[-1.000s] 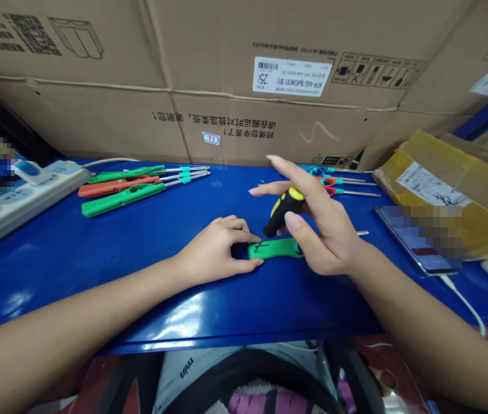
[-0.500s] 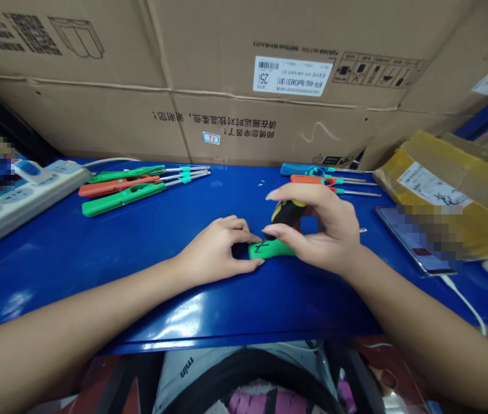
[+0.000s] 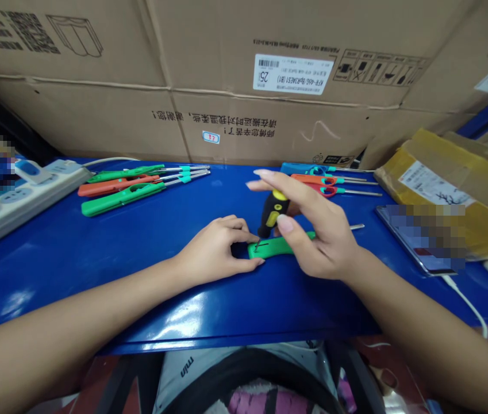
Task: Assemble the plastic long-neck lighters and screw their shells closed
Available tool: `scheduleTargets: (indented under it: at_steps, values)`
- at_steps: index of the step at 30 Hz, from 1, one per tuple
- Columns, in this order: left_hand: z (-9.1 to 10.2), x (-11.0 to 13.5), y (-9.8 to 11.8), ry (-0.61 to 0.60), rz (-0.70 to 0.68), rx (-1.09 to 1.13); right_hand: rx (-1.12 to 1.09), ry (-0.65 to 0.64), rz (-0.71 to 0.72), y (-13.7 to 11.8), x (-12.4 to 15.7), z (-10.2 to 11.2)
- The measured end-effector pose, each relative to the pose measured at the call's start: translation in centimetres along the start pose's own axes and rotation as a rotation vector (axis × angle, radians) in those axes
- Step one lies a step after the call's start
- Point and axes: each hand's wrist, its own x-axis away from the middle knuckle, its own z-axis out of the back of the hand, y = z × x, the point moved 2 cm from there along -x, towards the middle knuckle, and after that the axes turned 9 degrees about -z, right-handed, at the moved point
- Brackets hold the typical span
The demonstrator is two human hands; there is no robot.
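Note:
Flat on the blue table lies a green long-neck lighter (image 3: 277,246), its metal tube pointing right. My left hand (image 3: 222,247) pinches the lighter's left end between thumb and fingers. In my right hand (image 3: 316,230) is a short screwdriver (image 3: 272,216) with a black and yellow handle, gripped between thumb and fingers. The screwdriver stands nearly upright, leaning a little, its tip at the dark slot near the lighter's left end. My right hand hides part of the lighter's middle.
Several green and orange lighters (image 3: 123,194) lie at the back left, beside a white power strip (image 3: 23,195). More lighters (image 3: 325,179) are behind my right hand. At right are a phone (image 3: 411,238) on a cable and a yellow-taped parcel (image 3: 450,190). A large cardboard box (image 3: 218,69) walls the back.
The screwdriver has tipped from a rightward slant to more upright, and my right fingers have shifted up and left around its handle. My left hand keeps its place on the lighter.

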Motion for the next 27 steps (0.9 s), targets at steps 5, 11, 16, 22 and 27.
scheduleTargets:
  at_steps: [5,11,16,22,27]
  values:
    - [0.03,0.01,0.09,-0.002,0.017,0.001,-0.054,0.088,-0.072,0.00,0.17,-0.11]
    - [-0.02,-0.01,0.02,-0.020,0.028,-0.006,-0.077,0.151,-0.137,0.40,-0.25,-0.40]
    - [-0.14,0.06,-0.15,-0.013,0.019,-0.008,-0.088,0.158,-0.103,0.54,-0.30,0.01]
    - [-0.12,0.11,-0.12,0.002,0.007,-0.006,-0.122,0.022,-0.027,-0.03,-0.36,0.46]
    - [-0.10,0.10,-0.04,0.002,0.015,-0.005,0.047,0.177,0.102,0.12,-0.70,0.51]
